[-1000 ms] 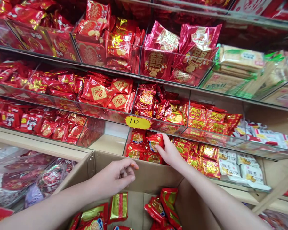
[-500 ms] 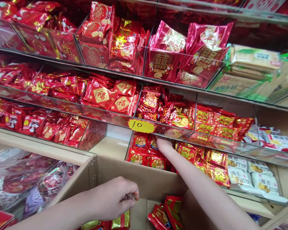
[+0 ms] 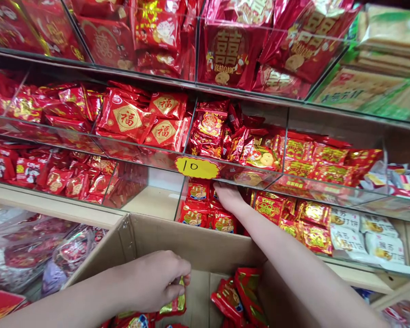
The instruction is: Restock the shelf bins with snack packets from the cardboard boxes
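Observation:
My right hand [image 3: 228, 197] reaches into a low shelf compartment under the yellow price tag. Its fingers lie stretched out over red snack packets [image 3: 194, 215], with the tips partly hidden among them. My left hand [image 3: 164, 278] is over an open cardboard box [image 3: 198, 234], its fingers curled in. Just beneath its thumb and fingertips shows a red and gold snack packet [image 3: 174, 304]; whether the hand grips it I cannot tell. More red packets [image 3: 228, 298] lie on the box floor to the right.
Shelf tiers with clear dividers hold red snack packets [image 3: 128, 117] and green-wrapped crackers [image 3: 357, 89]. A yellow tag [image 3: 197, 167] marked 10 hangs on the shelf edge above my right hand. White packets [image 3: 348, 239] sit lower right. Clear bags [image 3: 23, 255] lie left of the box.
The view has moved closer to the shelves, which appear larger and higher. My left hand has shifted slightly left, showing more of the packet beneath it. My right hand stays in the same compartment.

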{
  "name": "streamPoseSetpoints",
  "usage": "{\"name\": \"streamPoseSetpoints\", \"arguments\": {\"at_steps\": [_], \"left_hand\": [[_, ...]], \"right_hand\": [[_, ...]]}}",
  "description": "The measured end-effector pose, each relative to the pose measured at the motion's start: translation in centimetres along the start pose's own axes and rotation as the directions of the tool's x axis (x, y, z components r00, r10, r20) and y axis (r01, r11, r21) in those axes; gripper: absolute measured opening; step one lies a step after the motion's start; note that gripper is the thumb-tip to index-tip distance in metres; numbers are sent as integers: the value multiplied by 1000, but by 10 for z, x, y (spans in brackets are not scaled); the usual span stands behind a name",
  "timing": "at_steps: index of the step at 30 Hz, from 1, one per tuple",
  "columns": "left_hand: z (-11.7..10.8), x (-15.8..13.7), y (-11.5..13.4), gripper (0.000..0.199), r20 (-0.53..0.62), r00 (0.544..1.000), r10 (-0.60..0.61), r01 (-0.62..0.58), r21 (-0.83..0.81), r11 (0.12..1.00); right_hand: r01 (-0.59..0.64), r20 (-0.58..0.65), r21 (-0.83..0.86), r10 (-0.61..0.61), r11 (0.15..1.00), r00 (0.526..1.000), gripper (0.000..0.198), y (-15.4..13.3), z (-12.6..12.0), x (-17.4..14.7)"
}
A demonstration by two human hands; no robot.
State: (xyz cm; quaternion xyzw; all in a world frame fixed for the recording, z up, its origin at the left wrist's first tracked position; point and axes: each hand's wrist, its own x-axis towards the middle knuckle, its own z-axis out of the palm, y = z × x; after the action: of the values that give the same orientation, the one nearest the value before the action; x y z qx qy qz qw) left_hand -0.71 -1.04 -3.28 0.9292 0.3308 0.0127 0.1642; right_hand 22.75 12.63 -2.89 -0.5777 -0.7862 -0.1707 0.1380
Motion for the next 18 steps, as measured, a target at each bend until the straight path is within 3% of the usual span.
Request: {"name": "streamPoseSetpoints", "arguments": {"at_steps": [3, 7, 18], "left_hand": [[-1, 0, 0, 14, 9, 1000, -13, 13, -3, 1000], [1, 0, 0, 15, 27, 1000, -14, 14, -8, 1000], [0, -2, 3, 14, 64, 996, -69, 67, 34, 997]], "right_hand": [[11, 10, -13, -11, 1000, 1000, 30, 1, 2, -2], [-12, 22, -30, 13, 999, 1000, 44, 1, 7, -3], [-49, 30, -68, 51, 996, 998, 36, -1, 5, -5]]}}
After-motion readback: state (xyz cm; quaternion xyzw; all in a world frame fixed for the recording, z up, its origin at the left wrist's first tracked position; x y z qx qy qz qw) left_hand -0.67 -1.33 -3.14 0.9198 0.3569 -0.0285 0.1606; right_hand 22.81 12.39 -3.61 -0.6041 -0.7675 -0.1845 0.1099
